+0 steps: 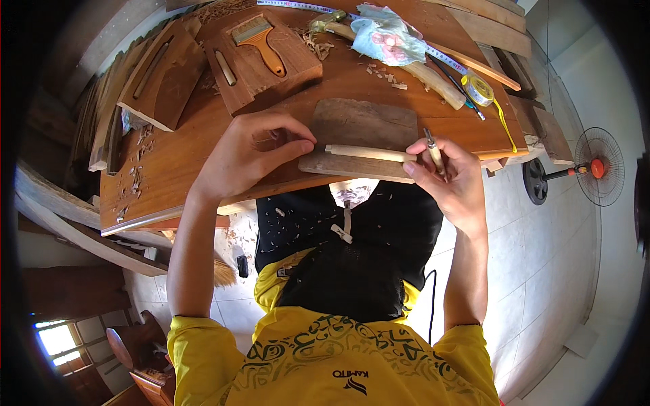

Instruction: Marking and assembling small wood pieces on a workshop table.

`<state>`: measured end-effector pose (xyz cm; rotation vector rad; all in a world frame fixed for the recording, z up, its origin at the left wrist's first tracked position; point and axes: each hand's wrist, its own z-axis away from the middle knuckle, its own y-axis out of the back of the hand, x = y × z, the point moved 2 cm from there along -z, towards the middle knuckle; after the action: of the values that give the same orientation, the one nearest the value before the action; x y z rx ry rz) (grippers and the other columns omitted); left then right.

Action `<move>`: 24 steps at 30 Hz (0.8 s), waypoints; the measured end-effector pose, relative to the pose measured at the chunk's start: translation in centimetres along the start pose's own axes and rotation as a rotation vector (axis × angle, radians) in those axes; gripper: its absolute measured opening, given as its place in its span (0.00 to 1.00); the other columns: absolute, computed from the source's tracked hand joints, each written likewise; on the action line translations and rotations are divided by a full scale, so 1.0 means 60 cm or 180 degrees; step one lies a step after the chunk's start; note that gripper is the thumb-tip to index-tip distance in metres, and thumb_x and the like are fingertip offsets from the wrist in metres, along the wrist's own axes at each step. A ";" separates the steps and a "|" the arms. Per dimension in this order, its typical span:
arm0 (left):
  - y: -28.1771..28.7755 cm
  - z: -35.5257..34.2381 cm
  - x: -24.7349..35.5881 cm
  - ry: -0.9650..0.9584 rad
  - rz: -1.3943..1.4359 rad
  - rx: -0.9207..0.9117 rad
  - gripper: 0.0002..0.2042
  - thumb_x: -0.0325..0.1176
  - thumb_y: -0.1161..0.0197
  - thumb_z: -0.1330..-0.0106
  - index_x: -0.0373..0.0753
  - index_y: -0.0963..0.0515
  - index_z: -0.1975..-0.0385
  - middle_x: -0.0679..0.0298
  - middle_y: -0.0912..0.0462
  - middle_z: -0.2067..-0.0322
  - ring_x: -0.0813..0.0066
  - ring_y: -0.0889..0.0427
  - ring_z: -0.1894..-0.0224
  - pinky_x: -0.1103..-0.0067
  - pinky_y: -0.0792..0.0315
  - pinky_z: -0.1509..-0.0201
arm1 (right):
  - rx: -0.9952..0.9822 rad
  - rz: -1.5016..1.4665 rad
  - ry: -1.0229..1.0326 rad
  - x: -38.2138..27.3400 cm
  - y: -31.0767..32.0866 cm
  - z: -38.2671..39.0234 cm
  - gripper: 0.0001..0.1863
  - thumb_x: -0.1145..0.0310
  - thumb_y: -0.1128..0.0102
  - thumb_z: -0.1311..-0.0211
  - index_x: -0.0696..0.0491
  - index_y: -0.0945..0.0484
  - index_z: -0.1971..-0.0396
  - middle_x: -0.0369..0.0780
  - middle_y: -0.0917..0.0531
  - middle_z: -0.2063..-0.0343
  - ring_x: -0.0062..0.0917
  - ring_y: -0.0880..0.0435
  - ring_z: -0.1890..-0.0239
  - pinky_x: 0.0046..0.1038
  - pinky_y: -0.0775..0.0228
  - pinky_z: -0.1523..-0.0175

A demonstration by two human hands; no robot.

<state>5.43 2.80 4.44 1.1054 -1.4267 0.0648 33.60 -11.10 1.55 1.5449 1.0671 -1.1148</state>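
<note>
A yellow shirt fills the foreground below two bare hands, as the right hand grasps one end of a pale wooden rod between thumb and fingers, a slim metal-tipped tool tucked among them. The rod extends leftward over a worn wooden board, its far end just beside the left hand, whose thumb and forefinger curl close together, though whether they pinch anything cannot be told. Beyond the left fingers, a flat brush rests on a wooden block.
</note>
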 end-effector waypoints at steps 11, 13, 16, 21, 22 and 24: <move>-0.005 0.007 -0.002 0.0252 -0.0158 0.0206 0.05 0.24 0.27 0.34 0.33 0.12 0.60 0.59 0.10 0.61 0.71 0.13 0.55 0.74 0.23 0.46 | 0.0035 -0.0182 -0.0010 0.012 0.001 0.006 0.11 0.75 0.26 0.32 0.61 0.15 0.53 0.35 0.11 0.60 0.13 0.15 0.56 0.16 0.23 0.49; -0.007 0.007 -0.001 0.0159 -0.0168 0.0225 0.05 0.24 0.27 0.34 0.32 0.12 0.60 0.60 0.10 0.61 0.73 0.13 0.56 0.75 0.22 0.48 | 0.0131 -0.0243 -0.0026 0.013 0.000 0.008 0.10 0.75 0.26 0.32 0.61 0.15 0.54 0.34 0.11 0.60 0.12 0.15 0.56 0.16 0.23 0.48; -0.009 0.009 0.001 0.0087 -0.0188 0.0306 0.06 0.23 0.27 0.34 0.31 0.12 0.60 0.60 0.10 0.61 0.74 0.14 0.58 0.76 0.21 0.51 | 0.0334 -0.0550 0.0109 0.014 -0.001 0.011 0.10 0.75 0.26 0.32 0.60 0.14 0.55 0.34 0.11 0.60 0.11 0.15 0.58 0.15 0.24 0.50; -0.012 0.014 -0.001 0.0165 -0.0233 0.0312 0.05 0.23 0.28 0.32 0.31 0.12 0.59 0.59 0.10 0.60 0.74 0.14 0.57 0.76 0.21 0.50 | 0.0235 -0.0286 -0.0005 0.020 0.000 0.010 0.09 0.77 0.26 0.32 0.60 0.14 0.55 0.33 0.11 0.61 0.10 0.16 0.59 0.14 0.25 0.53; -0.013 0.016 -0.002 0.0243 -0.0081 0.0352 0.05 0.23 0.29 0.31 0.31 0.12 0.58 0.59 0.10 0.60 0.75 0.13 0.57 0.76 0.21 0.49 | 0.0239 -0.0282 -0.0007 0.020 0.000 0.010 0.09 0.77 0.26 0.32 0.59 0.14 0.55 0.32 0.12 0.62 0.09 0.17 0.60 0.14 0.26 0.55; -0.014 0.020 -0.005 0.0340 0.0040 0.0410 0.05 0.23 0.30 0.29 0.31 0.12 0.57 0.59 0.11 0.60 0.75 0.13 0.57 0.77 0.21 0.49 | 0.0218 -0.0307 0.0000 0.020 -0.001 0.010 0.08 0.77 0.27 0.32 0.59 0.14 0.55 0.32 0.12 0.63 0.09 0.18 0.61 0.14 0.27 0.56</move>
<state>5.02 1.75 3.45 1.1808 -1.3487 0.2240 33.71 -11.51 0.27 1.5605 1.1240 -1.2283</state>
